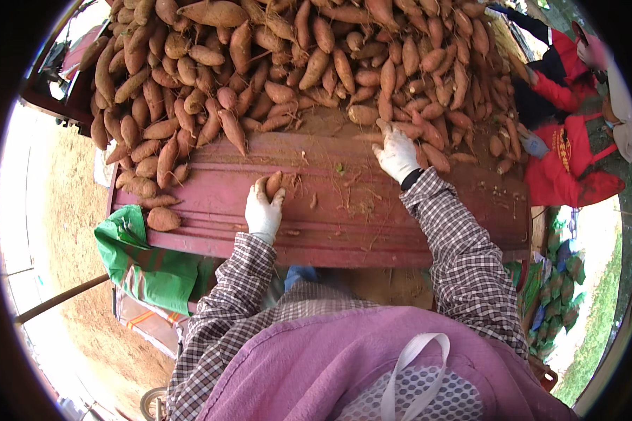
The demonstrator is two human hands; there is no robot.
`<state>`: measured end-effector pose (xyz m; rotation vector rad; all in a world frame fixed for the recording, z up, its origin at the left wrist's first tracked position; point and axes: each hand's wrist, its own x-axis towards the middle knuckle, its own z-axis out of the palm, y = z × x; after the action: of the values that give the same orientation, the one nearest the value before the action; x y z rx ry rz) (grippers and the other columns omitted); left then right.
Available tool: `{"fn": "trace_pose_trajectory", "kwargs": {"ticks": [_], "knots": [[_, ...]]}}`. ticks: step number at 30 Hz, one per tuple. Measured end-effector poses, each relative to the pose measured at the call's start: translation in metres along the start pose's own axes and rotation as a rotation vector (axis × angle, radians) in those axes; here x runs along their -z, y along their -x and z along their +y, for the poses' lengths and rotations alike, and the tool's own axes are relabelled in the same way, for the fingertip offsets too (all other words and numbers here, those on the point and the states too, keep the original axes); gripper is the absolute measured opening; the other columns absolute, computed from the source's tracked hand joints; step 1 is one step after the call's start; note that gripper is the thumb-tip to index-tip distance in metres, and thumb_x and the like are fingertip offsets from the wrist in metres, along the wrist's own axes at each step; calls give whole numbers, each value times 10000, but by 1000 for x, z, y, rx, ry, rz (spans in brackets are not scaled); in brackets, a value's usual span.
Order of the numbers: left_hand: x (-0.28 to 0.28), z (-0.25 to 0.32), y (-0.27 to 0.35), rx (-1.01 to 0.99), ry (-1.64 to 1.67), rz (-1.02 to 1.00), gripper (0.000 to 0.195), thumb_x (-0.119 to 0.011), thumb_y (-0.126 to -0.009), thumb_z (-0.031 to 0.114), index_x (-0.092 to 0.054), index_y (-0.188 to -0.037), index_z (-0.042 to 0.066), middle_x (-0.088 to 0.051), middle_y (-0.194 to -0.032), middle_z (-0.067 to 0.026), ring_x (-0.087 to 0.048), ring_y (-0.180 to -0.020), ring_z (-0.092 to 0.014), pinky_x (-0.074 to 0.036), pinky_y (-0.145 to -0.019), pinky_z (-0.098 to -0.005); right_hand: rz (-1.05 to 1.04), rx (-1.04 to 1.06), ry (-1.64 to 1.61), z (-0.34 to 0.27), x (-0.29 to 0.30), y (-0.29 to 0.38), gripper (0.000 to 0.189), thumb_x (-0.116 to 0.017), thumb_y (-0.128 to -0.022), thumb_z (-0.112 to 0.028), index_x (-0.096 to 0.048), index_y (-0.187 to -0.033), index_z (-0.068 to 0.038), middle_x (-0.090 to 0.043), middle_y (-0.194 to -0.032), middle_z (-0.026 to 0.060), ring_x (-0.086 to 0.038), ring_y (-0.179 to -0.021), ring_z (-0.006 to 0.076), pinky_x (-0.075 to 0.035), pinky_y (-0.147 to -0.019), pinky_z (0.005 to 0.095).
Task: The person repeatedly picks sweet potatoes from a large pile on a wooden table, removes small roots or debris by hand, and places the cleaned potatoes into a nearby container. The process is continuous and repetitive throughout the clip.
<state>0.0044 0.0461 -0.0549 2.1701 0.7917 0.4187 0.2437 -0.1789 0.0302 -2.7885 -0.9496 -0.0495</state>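
My left hand [263, 210], in a white glove, grips a small sweet potato [274, 184] between thumb and fingers above the ridged red metal panel [305, 247]. My right hand [397, 152], also gloved in white, reaches to the lower edge of a large heap of sweet potatoes [316, 68]. Its thumb and forefinger are spread, close to a sweet potato [363, 114] and a few others; I see nothing held there, though its far side is hidden. Loose roots and soil [366, 205] lie on the panel between my hands.
A green woven sack [147, 263] hangs over the panel's left end, near a lone sweet potato [163, 219]. On the right, a co-worker in red [569, 158] has a gloved hand [533, 144] at the heap's edge. Filled green sacks [561, 294] stand at lower right.
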Motion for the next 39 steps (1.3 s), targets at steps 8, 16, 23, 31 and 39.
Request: {"fn": "trace_pose_trajectory", "kwargs": {"ticks": [8,16,23,31,39], "knots": [[-16,-17,-25,-63,-601,-23,476,-724,-771,338,-572,-1158,107,-599,-1041,-123,-580,-960,-323,-480,-782,-443,-16,-332,370,13,-32,-142,676,-639,-852,-469,-460,-1318,-14,-525,-1268,161,-565,-1116,311,-472,-929,427],[-18,-19,-25,-28,-617,-41,450,-703,-798,358,-569,-1139,97,-596,-1043,-117,-580,-974,-316,-479,-795,-440,-154,-685,-1309,59,-27,-133,537,-567,-950,-346,-398,-1354,-35,-564,-1048,111,-558,-901,216,-443,-784,371],[-5,-20,-35,39,-288,-14,566,-784,-738,263,-533,-1191,35,-537,-1107,-179,-583,-1009,-389,-516,-844,-445,-794,-197,-2615,28,7,-43,439,-555,-905,-549,-476,-916,-117,-249,-612,-64,-235,-475,73,-217,-482,232],[-8,98,-42,653,1572,-484,564,-698,-862,430,-540,-1193,2,-592,-1151,-155,-558,-1071,-260,-464,-974,-430,-273,-230,-1349,-25,61,20,414,-531,-959,-387,-501,-1165,-30,-592,-975,87,-579,-853,173,-515,-782,307],[-16,162,-58,369,1123,-506,468,-707,-873,370,-553,-1133,12,-605,-1082,-114,-628,-899,-197,-551,-732,-342,-209,592,-127,-45,-14,48,283,-536,-863,-137,-550,-1088,34,-638,-859,188,-635,-757,355,-519,-685,449]]}}
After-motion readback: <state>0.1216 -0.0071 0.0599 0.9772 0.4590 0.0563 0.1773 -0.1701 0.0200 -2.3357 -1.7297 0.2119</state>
